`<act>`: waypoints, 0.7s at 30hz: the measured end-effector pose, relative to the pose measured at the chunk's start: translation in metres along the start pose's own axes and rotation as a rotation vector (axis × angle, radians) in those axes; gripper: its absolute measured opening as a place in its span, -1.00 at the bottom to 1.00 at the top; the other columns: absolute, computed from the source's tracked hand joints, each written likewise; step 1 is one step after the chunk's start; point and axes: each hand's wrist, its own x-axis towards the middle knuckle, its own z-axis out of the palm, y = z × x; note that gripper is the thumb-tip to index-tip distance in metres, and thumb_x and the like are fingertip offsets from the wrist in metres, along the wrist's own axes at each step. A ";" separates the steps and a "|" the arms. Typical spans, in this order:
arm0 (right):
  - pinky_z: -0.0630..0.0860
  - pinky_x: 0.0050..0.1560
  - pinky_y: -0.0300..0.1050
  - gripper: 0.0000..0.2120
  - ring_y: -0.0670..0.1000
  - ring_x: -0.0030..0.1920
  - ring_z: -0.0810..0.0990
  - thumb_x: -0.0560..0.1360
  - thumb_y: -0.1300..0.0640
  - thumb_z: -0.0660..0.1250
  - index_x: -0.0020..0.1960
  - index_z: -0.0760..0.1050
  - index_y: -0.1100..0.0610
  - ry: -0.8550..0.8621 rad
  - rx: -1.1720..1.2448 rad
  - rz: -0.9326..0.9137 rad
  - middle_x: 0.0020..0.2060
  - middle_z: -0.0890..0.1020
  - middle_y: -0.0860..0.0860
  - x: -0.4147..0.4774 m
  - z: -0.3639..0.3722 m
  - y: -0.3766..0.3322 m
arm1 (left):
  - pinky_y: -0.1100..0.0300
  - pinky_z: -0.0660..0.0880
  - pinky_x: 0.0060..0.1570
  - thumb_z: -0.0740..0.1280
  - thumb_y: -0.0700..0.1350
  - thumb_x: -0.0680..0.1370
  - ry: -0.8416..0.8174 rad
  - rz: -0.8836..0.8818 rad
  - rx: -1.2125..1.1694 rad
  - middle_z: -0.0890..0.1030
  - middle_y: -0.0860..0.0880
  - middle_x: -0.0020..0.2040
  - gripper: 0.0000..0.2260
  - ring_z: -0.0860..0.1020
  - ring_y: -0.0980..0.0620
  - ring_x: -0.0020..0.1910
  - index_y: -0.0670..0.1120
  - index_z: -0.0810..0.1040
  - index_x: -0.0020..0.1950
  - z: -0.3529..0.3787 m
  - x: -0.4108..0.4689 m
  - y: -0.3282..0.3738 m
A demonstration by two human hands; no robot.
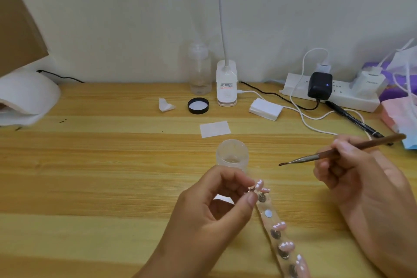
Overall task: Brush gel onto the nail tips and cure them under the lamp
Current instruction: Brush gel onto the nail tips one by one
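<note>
nail tips (279, 225) sit in a row on a clear holder strip (265, 206) that runs from the left hand (214, 205) toward the lower edge of the view. the left hand pinches 1 pink tip (259, 185) by its little metal stud between thumb and fingers, lifted just above the strip's far end. the right hand (352, 169) grips a brown brush (338, 153) like a pen, its dark bristle end in the air, apart from the tip and just right of the open gel jar (232, 153). the step looks like coating this 1 tip. to do it well, i'd keep the stud steady, bring the bristles to the base and draw thin, even strokes to the free edge, keeping gel off the stud and fingers. whether the bristles carry enough gel is too small to tell; a dip in the jar may be needed. the white curing lamp (27, 97) stands far left on the wooden table (112, 187).
</note>
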 end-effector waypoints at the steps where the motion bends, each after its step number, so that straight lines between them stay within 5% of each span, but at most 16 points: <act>1: 0.54 -0.31 -0.31 -0.87 -0.09 -0.35 0.59 0.41 0.12 0.31 -0.22 0.65 0.05 -0.013 -0.025 0.000 -0.34 0.63 0.01 0.000 0.000 0.000 | 0.04 0.54 -0.25 0.42 0.14 0.33 -0.011 -0.010 -0.006 0.64 0.08 -0.19 -0.81 0.56 0.18 -0.28 0.16 0.65 -0.09 -0.001 0.001 -0.001; 4: 0.54 -0.27 -0.32 -0.80 -0.08 -0.30 0.60 0.40 0.06 0.32 -0.13 0.70 0.09 -0.059 -0.073 0.004 -0.33 0.64 0.04 -0.001 0.000 -0.001 | 0.40 0.47 -0.33 0.40 0.15 0.31 0.011 -0.010 -0.063 0.66 0.15 -0.22 -0.80 0.55 0.26 -0.31 0.15 0.69 -0.12 -0.002 0.004 0.001; 10: 0.54 -0.27 -0.33 -0.65 -0.10 -0.34 0.58 0.21 -0.18 0.50 -0.18 0.69 0.07 -0.054 -0.079 -0.019 -0.35 0.64 0.01 0.001 0.002 -0.003 | 0.39 0.22 -0.65 0.40 0.01 0.43 0.376 -0.016 -0.445 0.44 0.07 -0.44 -0.93 0.34 0.15 -0.56 0.09 0.61 -0.26 -0.012 0.010 0.011; 14: 0.55 -0.26 -0.32 -0.59 -0.10 -0.33 0.60 0.19 -0.23 0.55 -0.17 0.69 0.07 -0.064 -0.072 -0.029 -0.35 0.64 0.01 0.003 0.001 -0.002 | 0.36 0.22 -0.68 0.46 -0.11 0.37 0.312 -0.113 -0.489 0.46 0.02 -0.46 -0.90 0.35 0.16 -0.57 0.07 0.62 -0.30 -0.004 0.006 0.010; 17: 0.56 -0.25 -0.30 -0.60 -0.08 -0.33 0.61 0.22 -0.24 0.54 -0.17 0.67 0.07 -0.072 -0.067 -0.032 -0.35 0.64 0.01 0.002 0.002 -0.002 | 0.42 0.30 -0.53 0.43 0.06 0.33 0.184 -0.100 -0.299 0.49 0.11 -0.43 -0.89 0.37 0.23 -0.52 0.08 0.67 -0.21 -0.002 0.005 0.008; 21: 0.57 -0.25 -0.29 -0.60 -0.08 -0.35 0.61 0.25 -0.27 0.53 -0.19 0.65 0.05 -0.088 -0.072 -0.030 -0.37 0.63 0.00 0.001 0.002 -0.002 | 0.48 0.35 -0.40 0.44 0.05 0.33 0.113 -0.089 -0.209 0.61 0.16 -0.36 -0.89 0.46 0.27 -0.45 0.11 0.68 -0.17 -0.003 0.005 0.006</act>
